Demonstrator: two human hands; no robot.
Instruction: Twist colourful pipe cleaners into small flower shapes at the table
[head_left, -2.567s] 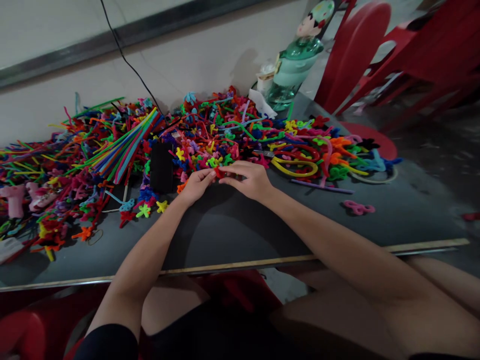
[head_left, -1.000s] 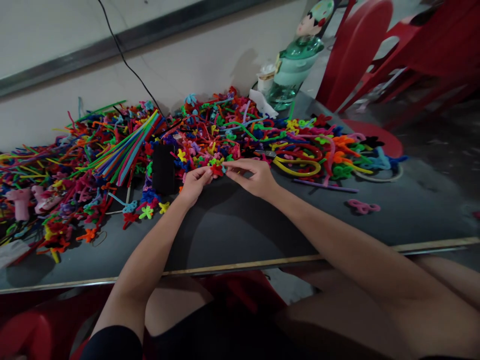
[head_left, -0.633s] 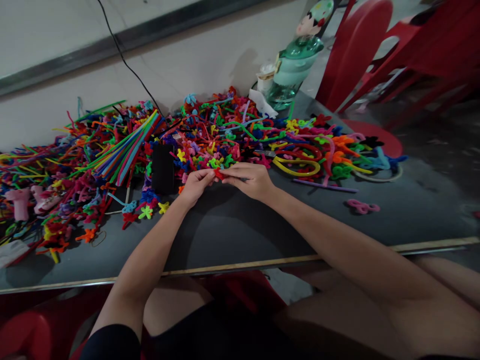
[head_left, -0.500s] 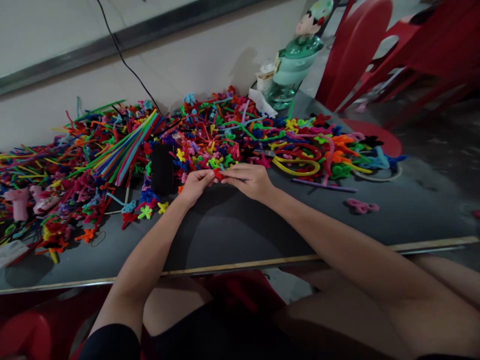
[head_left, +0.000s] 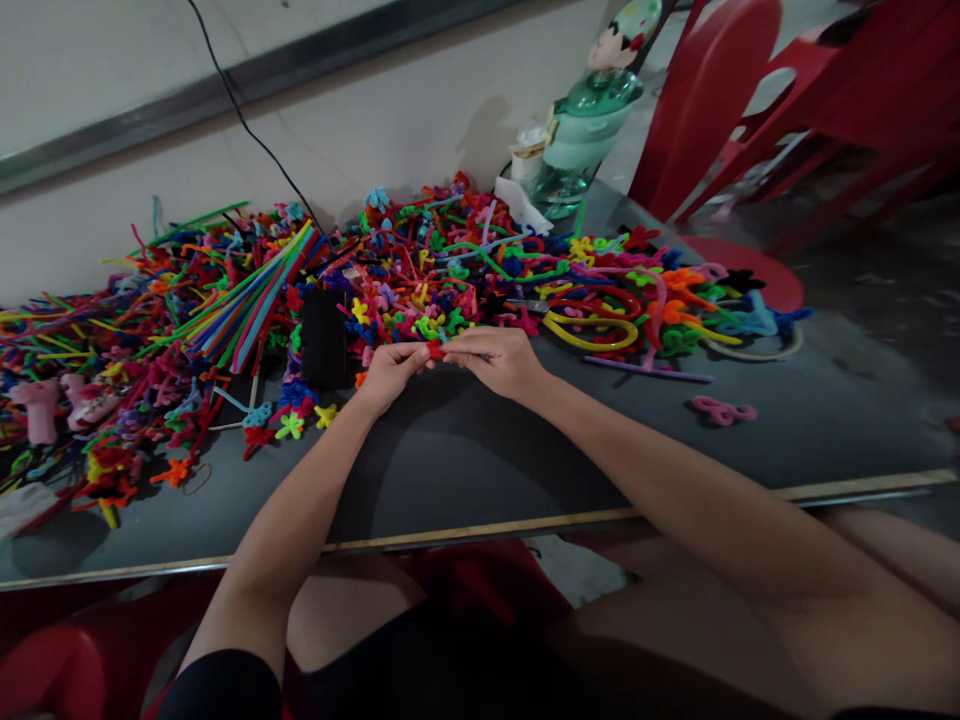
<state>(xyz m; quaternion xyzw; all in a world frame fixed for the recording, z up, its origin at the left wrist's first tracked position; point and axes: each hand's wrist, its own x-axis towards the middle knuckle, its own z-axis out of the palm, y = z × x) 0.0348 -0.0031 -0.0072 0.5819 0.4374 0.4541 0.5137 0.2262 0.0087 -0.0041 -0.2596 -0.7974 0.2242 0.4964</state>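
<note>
Between my fingertips is a small red pipe-cleaner piece (head_left: pixel 436 350), mostly covered by the fingers. My left hand (head_left: pixel 395 372) pinches it from the left with thumb and forefinger. From the other side my right hand (head_left: pixel 501 358) grips it, fingers pressed together. Both hands are just above the dark tabletop (head_left: pixel 480 460), at the near edge of a heap of coloured pipe cleaners (head_left: pixel 409 265). A black phone-like slab (head_left: pixel 324 338) lies left of my left hand. To the right of my right hand are scissors with red and yellow handles (head_left: pixel 592 330).
A bundle of straight pipe cleaners (head_left: pixel 259 295) leans on the heap. A green bottle (head_left: pixel 574 150) stands by the wall at the back. One pink looped pipe-cleaner shape (head_left: pixel 722 411) lies at right. Red chairs (head_left: pixel 709 100) are beyond the table's right end.
Both hands stay in nearly the same place, still pinching the red piece. My fingers have shifted only slightly around it.
</note>
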